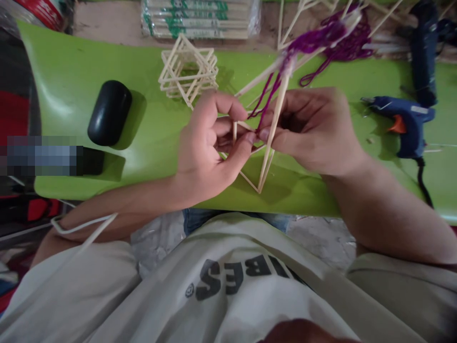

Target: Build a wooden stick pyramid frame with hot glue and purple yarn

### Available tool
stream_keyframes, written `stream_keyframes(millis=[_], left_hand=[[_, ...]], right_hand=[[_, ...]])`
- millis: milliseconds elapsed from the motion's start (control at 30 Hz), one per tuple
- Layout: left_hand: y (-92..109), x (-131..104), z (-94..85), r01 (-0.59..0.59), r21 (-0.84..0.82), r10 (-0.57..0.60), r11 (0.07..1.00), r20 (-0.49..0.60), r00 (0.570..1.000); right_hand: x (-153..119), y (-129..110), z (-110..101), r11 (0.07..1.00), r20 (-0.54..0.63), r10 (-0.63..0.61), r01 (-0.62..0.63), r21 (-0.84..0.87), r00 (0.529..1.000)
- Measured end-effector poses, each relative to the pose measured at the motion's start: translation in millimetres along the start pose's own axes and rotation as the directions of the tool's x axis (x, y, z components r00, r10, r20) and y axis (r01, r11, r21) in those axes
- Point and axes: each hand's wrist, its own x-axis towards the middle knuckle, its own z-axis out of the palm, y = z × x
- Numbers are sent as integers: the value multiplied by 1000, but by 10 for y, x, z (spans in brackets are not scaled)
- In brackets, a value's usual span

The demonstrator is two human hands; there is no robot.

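on the left of the green worktop [155, 138] sits a black rounded case [110, 113], and to its right, farther off, a star-shaped lattice of wooden sticks [193, 77] lies just beyond the left hand [207, 150]. the left grip is pinched, thumb to fingertips, on purple yarn [316, 42] at the wooden-stick frame [273, 128] between the hands, while the right hand [314, 131] has its grip pinched on the same yarn, thumbs almost meeting. farther right lies a blue hot glue gun [403, 121].
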Motion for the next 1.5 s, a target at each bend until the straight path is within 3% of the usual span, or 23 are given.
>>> stream_keyframes(millis=[100,333,467,667,833,967,1333,1500], left_hand=[[17,11,-9,8,30,-8,1000,0,1000],[54,1,-28,36,51,-36,998,1,999],[74,24,-63,43,51,-45,998,32,998],[104,135,-142,-181,274,166,945,75,983],[49,234,-144,-211,288,211,934,32,977],[32,298,-155,-282,296,270,913,83,959],[29,359,-162,-346,337,329,875,110,938],[74,316,-140,-265,306,253,914,78,964]], right_hand=[[-5,19,-1,997,0,-45,45,-64,999],[-22,137,-3,929,41,-304,306,-209,952],[-9,144,-20,920,43,-319,320,-225,947],[-9,76,-33,917,48,-308,310,-251,950],[0,91,0,890,13,-393,383,-248,920],[19,129,13,900,-34,-393,376,-220,919],[26,127,28,898,-39,-399,382,-217,916],[18,85,28,905,-26,-381,367,-216,924]])
